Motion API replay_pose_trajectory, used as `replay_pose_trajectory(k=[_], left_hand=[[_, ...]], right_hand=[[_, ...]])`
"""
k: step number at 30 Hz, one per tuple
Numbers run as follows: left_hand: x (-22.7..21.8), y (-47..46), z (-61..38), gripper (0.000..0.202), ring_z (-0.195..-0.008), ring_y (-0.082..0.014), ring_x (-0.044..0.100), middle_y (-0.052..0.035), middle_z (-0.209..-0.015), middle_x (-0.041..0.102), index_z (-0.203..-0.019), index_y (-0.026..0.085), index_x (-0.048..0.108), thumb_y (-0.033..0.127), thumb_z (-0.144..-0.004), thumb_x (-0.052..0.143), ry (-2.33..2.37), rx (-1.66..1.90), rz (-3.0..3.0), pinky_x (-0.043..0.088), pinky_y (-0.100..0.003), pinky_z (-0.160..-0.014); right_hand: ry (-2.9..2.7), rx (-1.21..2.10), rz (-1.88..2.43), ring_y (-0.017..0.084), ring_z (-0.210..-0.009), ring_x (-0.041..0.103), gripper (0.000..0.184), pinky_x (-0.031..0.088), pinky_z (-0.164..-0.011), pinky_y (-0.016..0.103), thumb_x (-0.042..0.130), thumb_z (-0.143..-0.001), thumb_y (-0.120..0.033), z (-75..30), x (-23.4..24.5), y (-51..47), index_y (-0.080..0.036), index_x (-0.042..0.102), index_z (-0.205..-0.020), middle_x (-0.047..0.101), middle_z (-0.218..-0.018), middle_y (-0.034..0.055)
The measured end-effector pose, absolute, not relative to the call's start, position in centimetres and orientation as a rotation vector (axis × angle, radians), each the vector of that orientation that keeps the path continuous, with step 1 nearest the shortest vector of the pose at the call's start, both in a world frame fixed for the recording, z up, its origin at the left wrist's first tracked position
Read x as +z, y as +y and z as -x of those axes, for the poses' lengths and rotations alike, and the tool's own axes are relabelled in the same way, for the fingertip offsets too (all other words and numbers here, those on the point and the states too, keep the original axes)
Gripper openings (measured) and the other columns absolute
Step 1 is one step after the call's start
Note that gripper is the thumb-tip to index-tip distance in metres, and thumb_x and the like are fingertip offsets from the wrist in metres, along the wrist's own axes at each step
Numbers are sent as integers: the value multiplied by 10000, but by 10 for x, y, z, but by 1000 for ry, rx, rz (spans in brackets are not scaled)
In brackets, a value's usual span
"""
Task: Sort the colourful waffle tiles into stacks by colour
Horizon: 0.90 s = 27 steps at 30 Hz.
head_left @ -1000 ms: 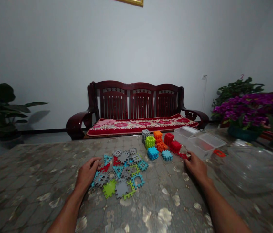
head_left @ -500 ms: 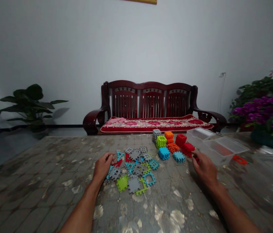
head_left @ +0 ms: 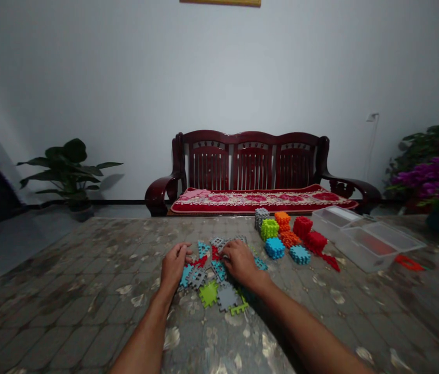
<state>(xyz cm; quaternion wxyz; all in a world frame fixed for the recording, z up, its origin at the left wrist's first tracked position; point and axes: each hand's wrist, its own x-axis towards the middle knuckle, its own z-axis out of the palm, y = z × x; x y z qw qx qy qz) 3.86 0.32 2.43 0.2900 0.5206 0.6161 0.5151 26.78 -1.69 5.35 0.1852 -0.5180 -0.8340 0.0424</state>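
A pile of flat toothed interlocking tiles, grey, blue, green and red, lies on the table between my hands. At its left edge rests my left hand [head_left: 174, 264], its fingers loosely bent and apart, close to a red tile [head_left: 201, 261] and a blue triangular tile [head_left: 203, 248]. My right hand [head_left: 240, 262] reaches over the middle of the pile, fingertips closed on another red tile [head_left: 215, 253]; the hand covers several tiles. In front lie a green tile [head_left: 209, 294] and a grey square tile [head_left: 227, 296].
Sorted stacks stand to the right: grey [head_left: 261, 218], green [head_left: 269, 228], blue [head_left: 274, 248], orange [head_left: 289, 239] and red [head_left: 315, 241]. Loose red pieces [head_left: 332, 261] lie beside them. An open clear plastic box [head_left: 371, 244] is further right, near an orange piece [head_left: 409, 263].
My right hand has moved left from the red stack to the tile pile, leaving red pieces beside the stack. My left hand stays at the pile's edge. The view has shifted slightly.
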Motion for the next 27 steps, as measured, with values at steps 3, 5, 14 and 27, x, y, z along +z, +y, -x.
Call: replay_pose_trajectory(k=[3, 5, 14, 27], left_hand=[[26, 3, -37, 473, -619, -202, 687, -57, -794, 757, -991, 164, 716, 505, -785, 460, 1699, 1364, -1381, 515, -293, -585], [26, 3, -37, 462, -625, -200, 691, -57, -790, 758, -998, 166, 718, 483, -790, 455, 1725, 1355, -1385, 514, -288, -587], [27, 2, -40, 421, -647, -204, 694, -55, -783, 759, -973, 174, 716, 455, -788, 463, 1727, 1333, -1389, 530, -292, -627], [28, 1, -39, 424, -661, -210, 694, -47, -783, 762, -965, 182, 725, 450, -764, 465, 1736, 1315, -1423, 528, -287, -634]], right_hand=[[-2401, 20, 1542, 258, -1091, 558, 210, 406, -884, 353, 569, -955, -253, -252, 55, -5, -204, 767, -1005, 694, -1109, 117], [-2448, -35, 1549, 265, -1079, 562, 225, 409, -864, 360, 559, -953, -250, -247, 54, 0, -191, 772, -993, 694, -1097, 133], [-2502, -118, 1529, 268, -1080, 555, 227, 424, -861, 367, 564, -926, -220, -240, 55, 6, -151, 773, -981, 691, -1080, 157], [-1778, 770, 1159, 220, -1089, 652, 104, 467, -967, 334, 674, -856, -258, -268, 62, -7, -201, 751, -815, 727, -1125, 58]])
